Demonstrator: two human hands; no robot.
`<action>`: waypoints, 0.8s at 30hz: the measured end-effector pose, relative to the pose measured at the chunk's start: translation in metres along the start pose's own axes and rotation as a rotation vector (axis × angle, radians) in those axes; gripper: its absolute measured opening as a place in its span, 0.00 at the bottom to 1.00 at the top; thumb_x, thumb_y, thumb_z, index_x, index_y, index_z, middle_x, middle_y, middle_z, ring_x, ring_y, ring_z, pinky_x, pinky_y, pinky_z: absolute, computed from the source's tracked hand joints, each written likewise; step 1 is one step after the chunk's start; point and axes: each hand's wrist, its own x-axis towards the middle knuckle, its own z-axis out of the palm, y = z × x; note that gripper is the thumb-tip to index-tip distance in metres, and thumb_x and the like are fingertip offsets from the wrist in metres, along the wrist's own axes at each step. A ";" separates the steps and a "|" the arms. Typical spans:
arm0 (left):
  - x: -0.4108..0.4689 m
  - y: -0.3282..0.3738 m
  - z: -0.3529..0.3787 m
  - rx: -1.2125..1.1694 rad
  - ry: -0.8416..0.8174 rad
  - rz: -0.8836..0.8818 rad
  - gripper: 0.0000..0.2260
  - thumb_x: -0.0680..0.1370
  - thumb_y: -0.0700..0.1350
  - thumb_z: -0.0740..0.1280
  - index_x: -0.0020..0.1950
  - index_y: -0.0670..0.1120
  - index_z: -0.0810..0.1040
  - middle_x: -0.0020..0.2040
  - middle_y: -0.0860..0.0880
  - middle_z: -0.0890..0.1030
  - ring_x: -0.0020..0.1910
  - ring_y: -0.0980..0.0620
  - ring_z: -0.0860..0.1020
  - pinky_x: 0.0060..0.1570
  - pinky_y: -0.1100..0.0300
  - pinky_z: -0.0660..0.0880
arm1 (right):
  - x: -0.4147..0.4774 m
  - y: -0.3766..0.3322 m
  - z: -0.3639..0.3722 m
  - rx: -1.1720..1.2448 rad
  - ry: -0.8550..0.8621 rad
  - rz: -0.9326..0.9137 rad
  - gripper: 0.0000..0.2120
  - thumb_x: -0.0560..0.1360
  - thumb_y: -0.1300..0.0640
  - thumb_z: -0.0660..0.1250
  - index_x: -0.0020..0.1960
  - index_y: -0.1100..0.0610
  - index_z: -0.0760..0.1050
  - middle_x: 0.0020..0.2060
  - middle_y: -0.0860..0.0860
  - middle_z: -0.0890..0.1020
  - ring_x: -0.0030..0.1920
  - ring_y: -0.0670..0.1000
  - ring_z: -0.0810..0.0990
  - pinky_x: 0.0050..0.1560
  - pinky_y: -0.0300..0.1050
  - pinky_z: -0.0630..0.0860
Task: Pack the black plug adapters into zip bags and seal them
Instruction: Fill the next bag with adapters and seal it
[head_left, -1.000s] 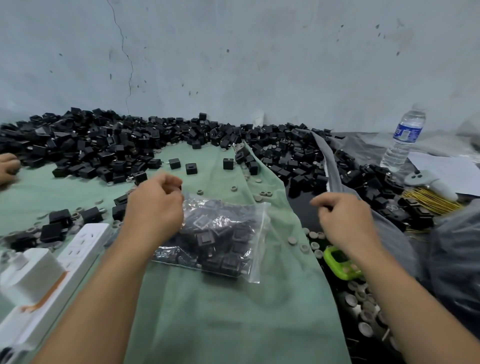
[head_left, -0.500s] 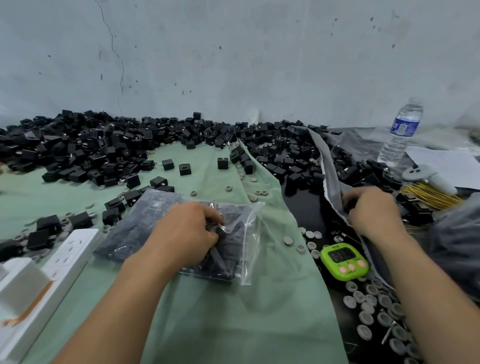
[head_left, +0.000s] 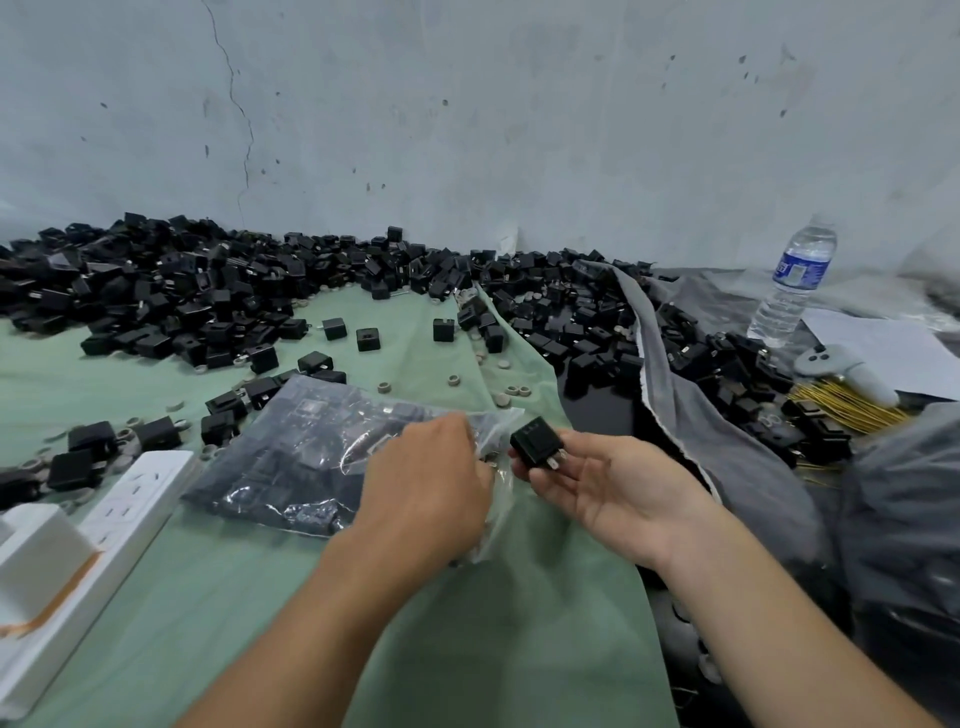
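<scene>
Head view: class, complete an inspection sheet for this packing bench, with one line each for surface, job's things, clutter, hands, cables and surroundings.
Surface: green cloth covers the bench; grey cloth is bunched at the right.
Job's things: zip bag, holding black adapters, lies on the green cloth with its mouth at the right; one loose adapter is in hand; adapter pile runs along the wall.
Clutter: power strip, water bottle, grey rings, paper.
Hands: left hand grips the bag's mouth; right hand holds the loose adapter beside it.
Cables: none certain; a bundle of yellow strands lies at the right.
Surroundings: pale wall with a crack.
</scene>
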 end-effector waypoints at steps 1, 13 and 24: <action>0.001 -0.004 -0.002 -0.031 -0.010 -0.020 0.08 0.78 0.51 0.66 0.41 0.52 0.71 0.39 0.53 0.78 0.38 0.52 0.76 0.36 0.53 0.70 | 0.002 0.002 0.000 -0.004 0.000 0.008 0.14 0.81 0.65 0.60 0.62 0.72 0.76 0.56 0.69 0.82 0.50 0.62 0.85 0.41 0.46 0.84; -0.004 0.003 -0.008 -0.191 -0.023 -0.030 0.07 0.76 0.46 0.65 0.38 0.50 0.71 0.36 0.52 0.77 0.38 0.50 0.75 0.36 0.52 0.71 | 0.038 0.043 0.018 -0.503 0.310 -0.331 0.04 0.73 0.62 0.77 0.40 0.58 0.82 0.35 0.57 0.84 0.31 0.50 0.78 0.31 0.40 0.75; -0.010 0.010 0.001 -0.166 0.039 0.071 0.13 0.80 0.47 0.63 0.39 0.53 0.61 0.37 0.53 0.73 0.34 0.56 0.68 0.30 0.59 0.59 | 0.046 0.047 0.019 -1.044 0.452 -0.558 0.10 0.66 0.58 0.74 0.27 0.53 0.77 0.21 0.45 0.75 0.24 0.42 0.65 0.24 0.35 0.64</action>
